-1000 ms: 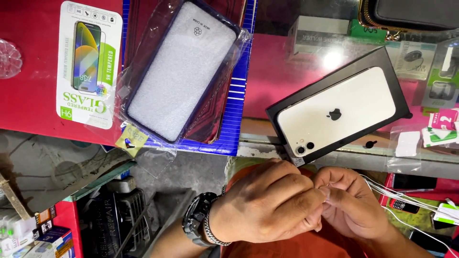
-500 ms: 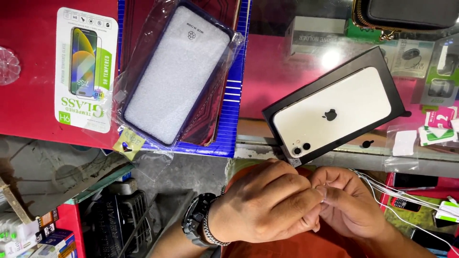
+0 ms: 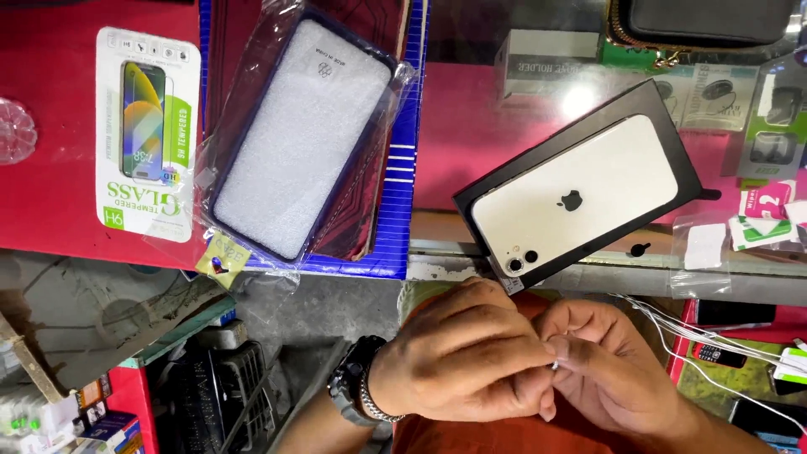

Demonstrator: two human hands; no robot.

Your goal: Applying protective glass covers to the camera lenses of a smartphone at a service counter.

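- White phone [image 3: 580, 202] lay face down on a black box lid [image 3: 672, 126], tilted, at the edge of the glass counter [image 3: 471, 143], just above both hands.
- Left hand [image 3: 462, 361], with a wristwatch [image 3: 349, 391], was curled, its fingertips pinching a very small silvery item [image 3: 555, 366]; what that item was could not be told.
- Right hand [image 3: 614, 370] was cupped against the left, fingers touching at the same item.
- Phone case in a clear bag [image 3: 303, 143] lay on a blue box [image 3: 403, 168], left of the phone.
- Screen protector pack [image 3: 147, 134] lay on the red surface [image 3: 50, 193], far left.
- White cables [image 3: 714, 336] ran just beside the right hand.
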